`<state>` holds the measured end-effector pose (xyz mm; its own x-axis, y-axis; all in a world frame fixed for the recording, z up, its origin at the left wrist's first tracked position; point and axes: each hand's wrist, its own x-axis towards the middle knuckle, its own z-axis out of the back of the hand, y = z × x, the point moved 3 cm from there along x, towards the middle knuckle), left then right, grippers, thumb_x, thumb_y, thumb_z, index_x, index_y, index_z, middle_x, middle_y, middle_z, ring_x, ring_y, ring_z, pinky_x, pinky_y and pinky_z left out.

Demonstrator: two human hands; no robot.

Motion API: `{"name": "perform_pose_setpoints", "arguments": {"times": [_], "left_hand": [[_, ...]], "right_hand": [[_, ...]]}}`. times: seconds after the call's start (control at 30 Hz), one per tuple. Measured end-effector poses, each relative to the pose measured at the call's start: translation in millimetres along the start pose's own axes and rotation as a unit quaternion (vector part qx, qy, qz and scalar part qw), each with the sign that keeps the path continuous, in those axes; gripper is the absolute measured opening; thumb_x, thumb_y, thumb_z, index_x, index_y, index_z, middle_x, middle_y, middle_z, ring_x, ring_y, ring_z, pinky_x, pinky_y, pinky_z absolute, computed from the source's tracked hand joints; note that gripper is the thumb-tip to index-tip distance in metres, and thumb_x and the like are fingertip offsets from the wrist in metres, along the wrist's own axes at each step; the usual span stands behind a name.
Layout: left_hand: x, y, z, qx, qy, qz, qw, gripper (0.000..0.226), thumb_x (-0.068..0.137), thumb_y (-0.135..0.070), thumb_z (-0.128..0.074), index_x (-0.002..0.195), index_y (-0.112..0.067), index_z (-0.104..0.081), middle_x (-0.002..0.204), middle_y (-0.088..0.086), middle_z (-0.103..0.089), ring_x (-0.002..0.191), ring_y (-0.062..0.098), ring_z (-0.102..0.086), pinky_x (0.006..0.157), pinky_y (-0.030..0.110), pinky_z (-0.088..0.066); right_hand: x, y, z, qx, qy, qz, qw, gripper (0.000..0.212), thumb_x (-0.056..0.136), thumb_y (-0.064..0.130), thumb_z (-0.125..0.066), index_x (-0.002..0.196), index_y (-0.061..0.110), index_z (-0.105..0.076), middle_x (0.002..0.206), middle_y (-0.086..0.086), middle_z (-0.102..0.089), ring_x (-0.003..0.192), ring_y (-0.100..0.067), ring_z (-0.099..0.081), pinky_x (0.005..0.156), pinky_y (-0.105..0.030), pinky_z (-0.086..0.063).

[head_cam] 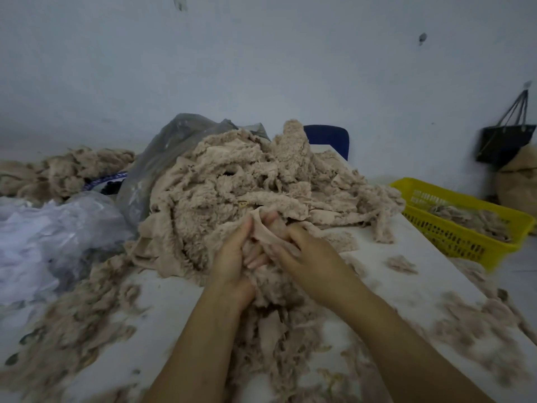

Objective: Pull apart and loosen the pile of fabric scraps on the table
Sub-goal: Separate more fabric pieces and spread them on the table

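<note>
A big tangled pile of beige fleece scraps (247, 175) rises in the middle of the white table (174, 309). At its near edge both hands work on one scrap (263, 231). My left hand (232, 257) grips it from the left, fingers curled into the fluff. My right hand (308, 257) pinches the same scrap from the right, close against the left. Loose tufts (273, 324) lie under and between my forearms.
A yellow plastic basket (465, 225) with some scraps hangs off the table's right edge. Clear plastic bags (58, 228) and a grey bag (162, 158) lie left of the pile. Fluff litters the table. A blue chair back (328, 138) and a black bag (505, 144) stand behind.
</note>
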<state>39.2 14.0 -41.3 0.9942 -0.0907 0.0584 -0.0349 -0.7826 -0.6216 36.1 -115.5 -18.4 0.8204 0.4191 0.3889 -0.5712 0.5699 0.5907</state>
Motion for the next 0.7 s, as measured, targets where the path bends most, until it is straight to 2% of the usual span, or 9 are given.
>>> {"name": "perform_pose_setpoints", "arguments": {"times": [0.1, 0.2, 0.27, 0.33, 0.43, 0.5, 0.57, 0.67, 0.7], "left_hand": [[1.6, -4.1, 3.1, -0.081, -0.004, -0.003, 0.997, 0.037, 0.09, -0.033, -0.053, 0.066, -0.007, -0.066, 0.051, -0.003, -0.048, 0.026, 0.006, -0.029, 0.028, 0.014, -0.03], [1.1, -4.0, 1.6, -0.02, -0.003, 0.006, 1.0, 0.036, 0.088, -0.036, -0.055, 0.063, -0.012, -0.067, 0.045, -0.006, -0.043, 0.027, 0.005, -0.027, 0.027, 0.014, -0.028], [-1.6, -5.6, 0.0, 0.047, 0.016, 0.037, 0.998, 0.034, 0.086, -0.039, -0.058, 0.063, -0.014, -0.064, 0.043, -0.006, -0.04, 0.027, 0.004, -0.025, 0.026, 0.014, -0.025], [-5.0, -4.2, -3.7, 0.115, 0.053, 0.08, 0.989, 0.034, 0.087, -0.039, -0.058, 0.064, -0.014, -0.059, 0.042, -0.005, -0.04, 0.028, 0.003, -0.023, 0.025, 0.015, -0.024], [-7.9, 3.8, -19.1, 0.153, 0.102, 0.133, 0.974, 0.033, 0.09, -0.04, -0.055, 0.074, -0.013, -0.064, 0.044, -0.002, -0.044, 0.028, 0.003, -0.026, 0.026, 0.014, -0.024], [-6.6, 2.0, -30.9, 0.141, 0.108, 0.143, 0.974, 0.039, 0.088, -0.047, -0.057, 0.071, -0.014, -0.07, 0.044, -0.002, -0.047, 0.028, 0.002, -0.03, 0.028, 0.012, -0.024], [-5.6, -6.5, -39.2, 0.134, 0.112, 0.125, 0.977, 0.041, 0.085, -0.048, -0.06, 0.063, -0.015, -0.069, 0.045, -0.004, -0.047, 0.029, 0.002, -0.032, 0.03, 0.01, -0.025], [-5.5, -23.3, -40.6, 0.132, 0.065, 0.088, 0.985, 0.029, 0.077, -0.023, -0.072, 0.05, -0.016, -0.063, 0.044, -0.006, -0.044, 0.031, 0.001, -0.032, 0.03, 0.01, -0.026], [-5.3, -28.5, -38.6, 0.14, 0.04, 0.074, 0.986, 0.029, 0.073, -0.016, -0.071, 0.046, -0.017, -0.061, 0.043, -0.007, -0.044, 0.03, 0.001, -0.032, 0.029, 0.011, -0.026]], "right_hand": [[-13.7, -18.2, -4.2, 0.038, 0.031, -0.048, 0.998, 0.032, 0.098, 0.049, -0.047, 0.069, 0.035, -0.045, 0.063, 0.017, -0.053, 0.053, -0.001, -0.046, 0.049, -0.017, -0.035], [-19.2, -27.2, -0.2, 0.093, 0.033, -0.089, 0.991, 0.051, 0.091, 0.066, -0.041, 0.07, 0.021, -0.051, 0.067, 0.011, -0.056, 0.058, -0.004, -0.052, 0.057, -0.024, -0.04], [-16.6, -30.5, 10.5, 0.139, -0.021, -0.108, 0.984, 0.037, 0.093, 0.066, -0.04, 0.08, 0.037, -0.06, 0.086, 0.018, -0.064, 0.076, 0.004, -0.06, 0.066, -0.024, -0.047], [-9.6, -24.2, 19.3, 0.196, -0.041, -0.092, 0.975, 0.014, 0.092, 0.064, -0.044, 0.099, 0.058, -0.054, 0.107, 0.035, -0.055, 0.092, 0.023, -0.051, 0.067, -0.005, -0.044], [4.0, -9.9, 18.9, 0.217, 0.008, -0.077, 0.973, 0.037, 0.083, 0.074, -0.036, 0.114, 0.062, -0.053, 0.122, 0.042, -0.05, 0.11, 0.025, -0.045, 0.083, 0.0, -0.039], [9.8, -8.2, 12.5, 0.226, 0.048, -0.118, 0.966, 0.054, 0.08, 0.085, -0.031, 0.102, 0.052, -0.068, 0.108, 0.025, -0.068, 0.104, 0.008, -0.061, 0.094, -0.019, -0.044], [11.7, -13.9, 11.3, 0.209, 0.029, -0.14, 0.967, 0.063, 0.078, 0.089, -0.027, 0.083, 0.048, -0.074, 0.087, 0.019, -0.074, 0.087, 0.004, -0.066, 0.085, -0.024, -0.046], [5.9, -26.6, 21.5, 0.166, -0.082, -0.156, 0.97, 0.059, 0.072, 0.089, -0.031, 0.063, 0.042, -0.065, 0.059, 0.019, -0.061, 0.061, 0.007, -0.056, 0.062, -0.017, -0.04], [1.2, -33.3, 25.4, 0.155, -0.105, -0.157, 0.97, 0.056, 0.073, 0.085, -0.033, 0.057, 0.037, -0.058, 0.051, 0.017, -0.042, 0.051, 0.004, -0.052, 0.055, -0.015, -0.037]]}}
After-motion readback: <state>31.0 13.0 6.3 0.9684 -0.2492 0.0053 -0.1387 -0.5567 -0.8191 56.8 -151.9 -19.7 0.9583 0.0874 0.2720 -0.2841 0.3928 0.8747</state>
